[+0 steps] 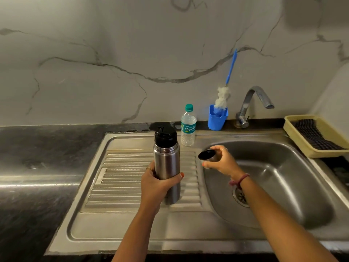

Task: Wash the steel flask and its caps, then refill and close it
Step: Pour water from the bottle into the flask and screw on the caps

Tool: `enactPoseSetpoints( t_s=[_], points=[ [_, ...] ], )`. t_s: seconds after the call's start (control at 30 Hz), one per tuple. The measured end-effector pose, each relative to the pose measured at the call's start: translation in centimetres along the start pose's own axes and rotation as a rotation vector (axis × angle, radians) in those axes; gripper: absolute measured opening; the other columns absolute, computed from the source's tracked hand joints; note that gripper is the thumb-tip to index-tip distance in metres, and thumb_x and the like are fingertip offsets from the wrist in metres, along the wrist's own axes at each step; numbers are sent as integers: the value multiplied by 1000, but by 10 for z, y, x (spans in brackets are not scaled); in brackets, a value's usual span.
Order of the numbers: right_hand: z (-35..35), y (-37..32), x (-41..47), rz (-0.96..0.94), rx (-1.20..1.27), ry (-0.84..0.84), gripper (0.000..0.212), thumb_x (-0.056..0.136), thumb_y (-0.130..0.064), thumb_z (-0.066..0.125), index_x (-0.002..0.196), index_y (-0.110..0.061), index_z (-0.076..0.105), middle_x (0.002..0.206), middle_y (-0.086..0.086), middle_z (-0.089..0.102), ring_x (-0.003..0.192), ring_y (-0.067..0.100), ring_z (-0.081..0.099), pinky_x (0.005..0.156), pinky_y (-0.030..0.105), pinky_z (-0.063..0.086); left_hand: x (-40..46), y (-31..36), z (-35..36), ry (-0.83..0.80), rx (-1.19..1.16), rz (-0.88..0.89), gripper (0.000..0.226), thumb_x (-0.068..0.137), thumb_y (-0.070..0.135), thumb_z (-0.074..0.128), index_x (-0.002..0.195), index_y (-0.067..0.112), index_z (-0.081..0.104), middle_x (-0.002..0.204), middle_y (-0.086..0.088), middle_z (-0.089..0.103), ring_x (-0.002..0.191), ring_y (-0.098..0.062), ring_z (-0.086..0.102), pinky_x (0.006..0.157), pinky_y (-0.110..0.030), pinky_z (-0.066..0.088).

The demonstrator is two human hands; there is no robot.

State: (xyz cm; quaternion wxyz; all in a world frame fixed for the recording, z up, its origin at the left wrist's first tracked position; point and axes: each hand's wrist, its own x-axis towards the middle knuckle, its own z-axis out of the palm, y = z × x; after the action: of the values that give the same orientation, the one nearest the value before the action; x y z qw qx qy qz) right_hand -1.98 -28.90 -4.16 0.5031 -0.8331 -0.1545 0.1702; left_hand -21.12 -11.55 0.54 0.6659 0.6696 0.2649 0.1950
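My left hand [156, 183] grips the steel flask [167, 163] round its lower body and holds it upright over the ribbed drainboard [120, 178]. A black inner cap [165, 136] sits on the flask's neck. My right hand [221, 161] holds the steel outer cap [206, 155], tipped on its side with its dark inside facing left, at the left edge of the sink basin [283, 178]. The two hands are apart, the cap about a hand's width right of the flask.
A plastic water bottle [188, 125] with a green lid stands behind the flask. A blue holder [217, 119] with a bottle brush [225, 91] stands by the tap [253, 104]. A beige tray [294, 133] lies at the right. Dark counter [47, 148] stretches left.
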Motion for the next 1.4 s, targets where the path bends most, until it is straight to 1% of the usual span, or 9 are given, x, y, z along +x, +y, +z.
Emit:
enactPoseSetpoints(
  t_s=[0.1, 0.3, 0.43, 0.7, 0.97, 1.1, 1.2, 1.3, 1.4],
  points=[
    [-40, -10, -11, 5, -41, -9, 62, 71, -16, 82, 124, -20, 51, 119, -1, 53, 113, 18, 51, 86, 26, 44, 0, -1, 10, -18, 10, 7, 56, 56, 2, 92, 102, 22, 66, 86, 9, 75, 79, -9, 71, 63, -18, 55],
    [-105, -54, -30, -19, -422, -26, 83, 69, -27, 84, 140, -21, 41, 134, 6, 50, 117, 21, 51, 97, 34, 46, -3, -3, 30, -70, 34, 39, 57, 55, 4, 94, 102, 24, 67, 86, 8, 75, 78, -9, 71, 65, -19, 56],
    [-130, -89, -41, -75, -511, -24, 79, 68, -22, 84, 133, -20, 41, 129, 5, 55, 112, 21, 57, 97, 39, 50, -4, -5, 41, -91, 48, 45, 59, 55, 6, 95, 104, 24, 68, 90, 6, 75, 81, -11, 72, 68, -22, 57],
    [-149, -129, -50, -210, -659, -15, 70, 69, -20, 83, 132, -22, 51, 114, -3, 60, 100, 12, 58, 86, 25, 49, -4, -8, 53, -113, 87, 66, 65, 53, 13, 96, 109, 27, 66, 95, 7, 75, 85, -13, 71, 74, -29, 59],
    [-138, -138, -52, -249, -895, -14, 71, 69, -35, 80, 133, -28, 50, 120, -4, 59, 107, 16, 55, 96, 37, 47, -5, -7, 56, -124, 95, 77, 67, 53, 13, 96, 111, 26, 65, 95, 7, 74, 84, -12, 71, 73, -27, 59],
    [-133, -151, -63, -251, -498, -102, 67, 71, -35, 82, 131, -27, 51, 111, -8, 63, 99, 9, 63, 79, 18, 52, -5, -7, 55, -138, 101, 89, 67, 53, 16, 96, 111, 26, 66, 95, 6, 74, 85, -13, 71, 75, -31, 60],
    [-125, -170, -74, -295, -170, -162, 60, 71, -27, 81, 124, -23, 54, 107, -5, 70, 95, 9, 69, 82, 22, 56, -4, -7, 55, -139, 106, 102, 67, 52, 16, 96, 112, 27, 66, 95, 7, 74, 85, -12, 71, 75, -31, 60],
    [-115, -185, -78, -365, -143, -205, 63, 67, -32, 82, 123, -21, 54, 109, -2, 70, 96, 11, 69, 88, 34, 55, -5, -5, 55, -148, 108, 109, 66, 54, 15, 96, 112, 27, 65, 95, 8, 74, 85, -11, 71, 75, -30, 60],
    [-106, -199, -82, -410, -332, -225, 63, 67, -40, 82, 122, -28, 54, 107, -7, 67, 92, 7, 66, 79, 26, 54, -4, -4, 54, -160, 115, 110, 67, 54, 16, 96, 112, 28, 65, 95, 8, 74, 86, -10, 71, 76, -31, 60]
  ],
)
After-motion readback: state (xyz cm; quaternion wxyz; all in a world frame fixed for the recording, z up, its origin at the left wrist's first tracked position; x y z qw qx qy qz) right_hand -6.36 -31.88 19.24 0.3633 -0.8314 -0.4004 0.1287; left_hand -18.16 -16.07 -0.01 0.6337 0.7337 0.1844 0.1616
